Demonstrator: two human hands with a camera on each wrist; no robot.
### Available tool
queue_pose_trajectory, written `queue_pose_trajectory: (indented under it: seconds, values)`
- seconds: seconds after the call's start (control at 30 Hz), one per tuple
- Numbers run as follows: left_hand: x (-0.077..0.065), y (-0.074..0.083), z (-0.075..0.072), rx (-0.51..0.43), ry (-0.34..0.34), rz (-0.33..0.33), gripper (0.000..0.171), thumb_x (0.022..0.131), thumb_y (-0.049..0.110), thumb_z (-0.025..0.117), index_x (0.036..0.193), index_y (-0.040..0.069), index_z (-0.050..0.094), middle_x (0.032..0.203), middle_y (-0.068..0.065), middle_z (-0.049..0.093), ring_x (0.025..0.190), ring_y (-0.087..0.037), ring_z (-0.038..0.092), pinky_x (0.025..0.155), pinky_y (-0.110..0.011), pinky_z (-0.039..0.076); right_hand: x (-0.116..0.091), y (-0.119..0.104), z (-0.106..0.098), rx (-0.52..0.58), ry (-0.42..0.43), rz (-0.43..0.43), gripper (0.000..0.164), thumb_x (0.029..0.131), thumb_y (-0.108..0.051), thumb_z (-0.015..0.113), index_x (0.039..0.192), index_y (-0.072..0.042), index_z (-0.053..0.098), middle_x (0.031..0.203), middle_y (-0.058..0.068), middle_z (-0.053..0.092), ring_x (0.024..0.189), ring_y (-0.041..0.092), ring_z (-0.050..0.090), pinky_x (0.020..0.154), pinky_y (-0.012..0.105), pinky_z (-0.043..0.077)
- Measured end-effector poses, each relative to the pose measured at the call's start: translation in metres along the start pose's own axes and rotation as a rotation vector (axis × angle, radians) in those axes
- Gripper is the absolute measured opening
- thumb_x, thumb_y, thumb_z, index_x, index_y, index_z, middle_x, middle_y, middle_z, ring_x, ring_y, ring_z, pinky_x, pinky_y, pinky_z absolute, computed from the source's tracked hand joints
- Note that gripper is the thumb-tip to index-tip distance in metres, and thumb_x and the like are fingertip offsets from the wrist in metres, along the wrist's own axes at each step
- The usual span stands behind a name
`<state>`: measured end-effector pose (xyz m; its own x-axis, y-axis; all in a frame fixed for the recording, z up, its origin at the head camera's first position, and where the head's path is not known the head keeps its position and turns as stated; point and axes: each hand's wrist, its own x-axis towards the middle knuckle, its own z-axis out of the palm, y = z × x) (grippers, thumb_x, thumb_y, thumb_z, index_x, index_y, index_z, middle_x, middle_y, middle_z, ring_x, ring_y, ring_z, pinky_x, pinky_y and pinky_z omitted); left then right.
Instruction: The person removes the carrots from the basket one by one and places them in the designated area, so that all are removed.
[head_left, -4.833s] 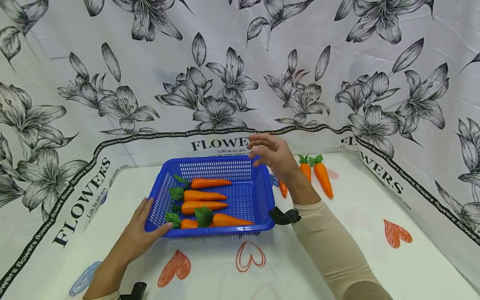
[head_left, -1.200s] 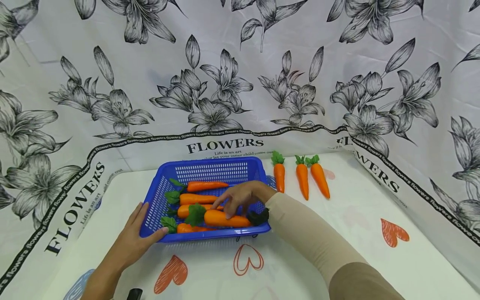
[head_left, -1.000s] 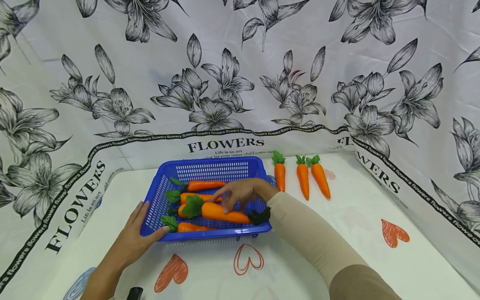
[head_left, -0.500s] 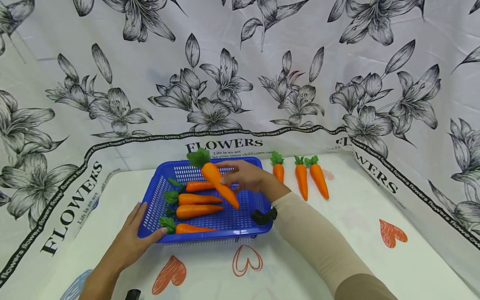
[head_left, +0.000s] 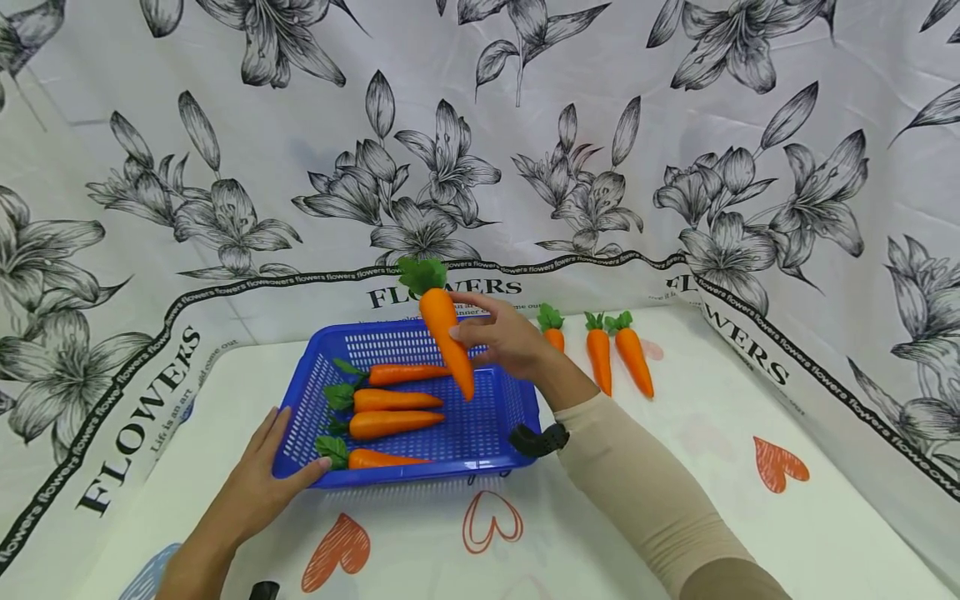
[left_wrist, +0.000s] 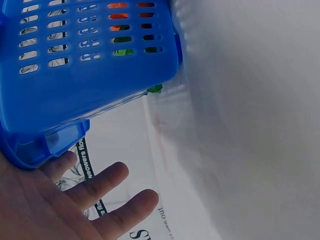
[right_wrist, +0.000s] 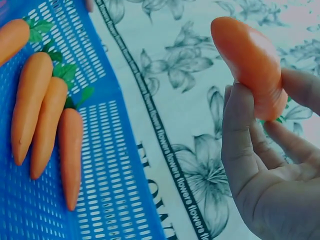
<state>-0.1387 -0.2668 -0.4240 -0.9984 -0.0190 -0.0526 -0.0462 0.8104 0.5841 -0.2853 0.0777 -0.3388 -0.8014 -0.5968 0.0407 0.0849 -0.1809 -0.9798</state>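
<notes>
left hand (head_left: 258, 471) near left, fingers (left_wrist: 100, 185) straight and spread, thumb (head_left: 309, 475) angled right | left forearm (head_left: 193, 560) slants in from near left | right hand (head_left: 506, 336) farther and higher, thumb and fingertips bent in a pinch | right forearm (head_left: 645, 492) slants from near right toward far left

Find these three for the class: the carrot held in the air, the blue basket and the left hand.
Held carrot (head_left: 441, 327): head view, middle of its orange body.
Blue basket (head_left: 457, 469): head view, near rim.
Left hand (head_left: 261, 475): head view, back of the hand.
</notes>
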Motion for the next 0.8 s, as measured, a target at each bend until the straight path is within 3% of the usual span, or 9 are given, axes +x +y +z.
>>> queue_pose_trajectory:
  seconds: [0.47, 0.8]
  values:
    - [0.001, -0.001, 0.001, 0.001, -0.006, -0.008, 0.103, 0.088, 0.056, 0.061, 0.155, 0.011, -0.002, 0.157, -0.024, -0.009, 0.131, -0.062, 0.014, 0.094, -0.077, 0.018, -0.019, -0.018, 0.000, 0.008, 0.029, -0.097, 0.055, 0.093, -0.005, 0.061, 0.145, -0.014, 0.043, 0.114, 0.024, 0.061, 0.088, 0.030, 0.063, 0.068, 0.040, 0.058]
    - [0.001, -0.001, 0.001, 0.001, -0.004, 0.001, 0.103, 0.088, 0.056, 0.061, 0.155, 0.011, -0.003, 0.157, -0.023, -0.010, 0.131, -0.062, 0.013, 0.094, -0.078, 0.018, -0.032, -0.032, -0.003, 0.016, 0.048, -0.131, 0.055, 0.093, -0.006, 0.061, 0.145, -0.015, 0.043, 0.113, 0.024, 0.061, 0.089, 0.032, 0.061, 0.070, 0.042, 0.056]
